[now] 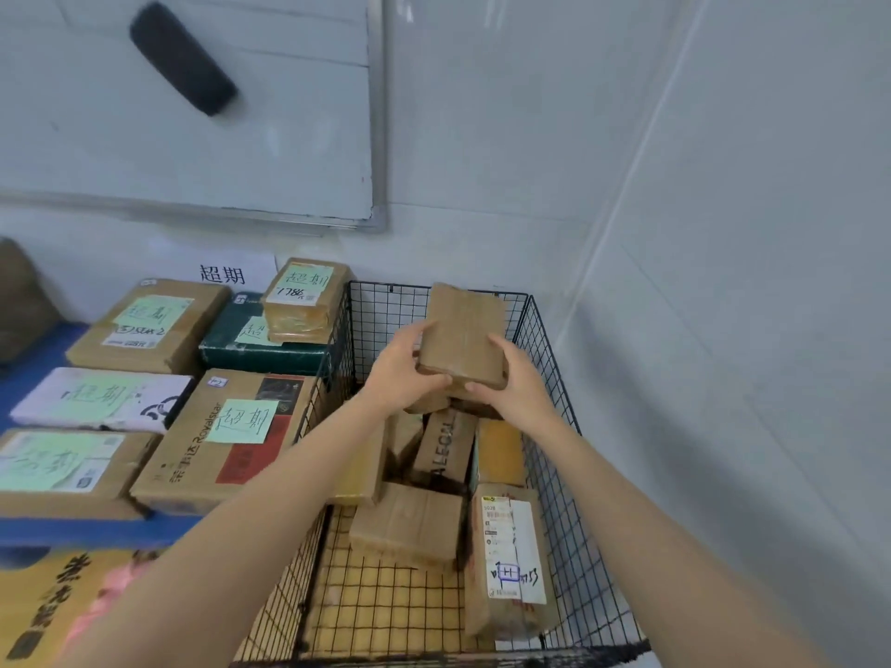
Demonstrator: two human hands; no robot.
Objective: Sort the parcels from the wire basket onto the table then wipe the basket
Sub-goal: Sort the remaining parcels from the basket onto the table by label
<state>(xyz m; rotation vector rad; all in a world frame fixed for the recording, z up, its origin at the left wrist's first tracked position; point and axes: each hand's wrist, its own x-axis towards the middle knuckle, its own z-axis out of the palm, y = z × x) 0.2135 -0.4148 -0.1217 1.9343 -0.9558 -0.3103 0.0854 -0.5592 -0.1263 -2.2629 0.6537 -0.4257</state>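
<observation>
Fingers (431,382) of both hands curl round the near end of a small brown taped cardboard parcel (463,330), with the left hand (398,373) on its left edge and the right hand (523,385) on its right. Its long axis points away from the fingers, above the black wire basket (554,373). More cardboard parcels (410,523) lie below the fingers. The blue tabletop (29,383) lies leftward, crowded with green-noted boxes (231,436). The left hand is nearer it.

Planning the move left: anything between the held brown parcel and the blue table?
Yes. The black wire basket's left wall stands between the brown taped parcel and the blue table, and a tan box stacked on a dark green box sits beyond it.
</observation>
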